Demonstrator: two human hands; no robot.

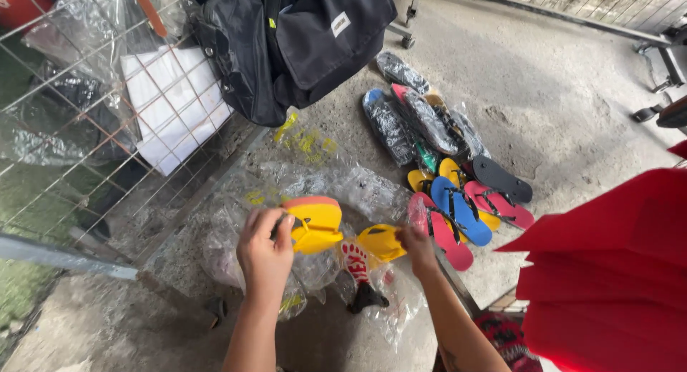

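Note:
My left hand (265,247) grips a yellow flip-flop with an orange sole (315,221), holding it up by its black strap. My right hand (416,244) pinches a clear plastic bag (390,300) that holds a second yellow flip-flop (381,242), half out of the bag's mouth. A red and white card tag with a black hanger (358,272) dangles inside the bag below it. Both hands are over a heap of empty clear plastic wrappers (286,182) on the concrete floor.
Loose flip-flops in blue (458,207), red (447,236), pink, yellow and black (501,179) lie to the right, with bagged pairs (401,121) behind them. A black bag (293,42) hangs on a wire cage (107,107) at left. Red fabric (615,272) fills the lower right.

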